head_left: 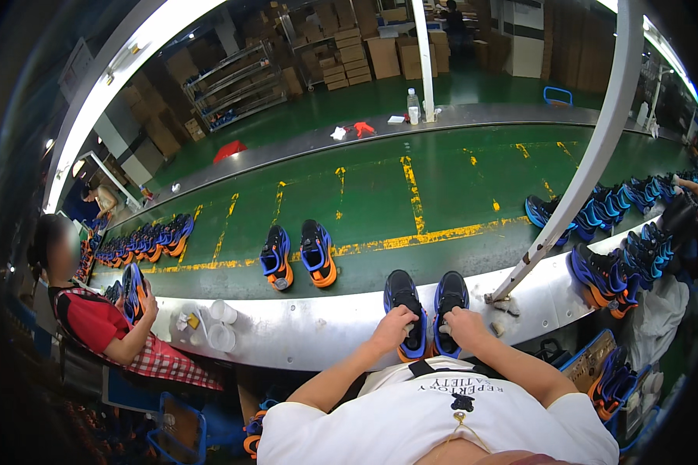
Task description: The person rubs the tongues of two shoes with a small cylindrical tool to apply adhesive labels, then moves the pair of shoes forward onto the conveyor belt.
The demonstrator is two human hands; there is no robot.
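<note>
Two black, blue and orange sneakers stand side by side on the silver edge of the conveyor in front of me. My left hand (395, 325) grips the heel of the left sneaker (404, 306). My right hand (459, 324) grips the heel of the right sneaker (447, 304). Both toes point away from me toward the green belt (442, 186). Another pair of the same sneakers (298, 256) lies further left on the belt, out of reach of both hands.
A white slanted post (574, 194) rises just right of my right hand. More sneakers (609, 271) crowd the belt's right end and a row (143, 240) lines its left. A person in red (101, 325) sits at my left holding a shoe, beside white cups (219, 325).
</note>
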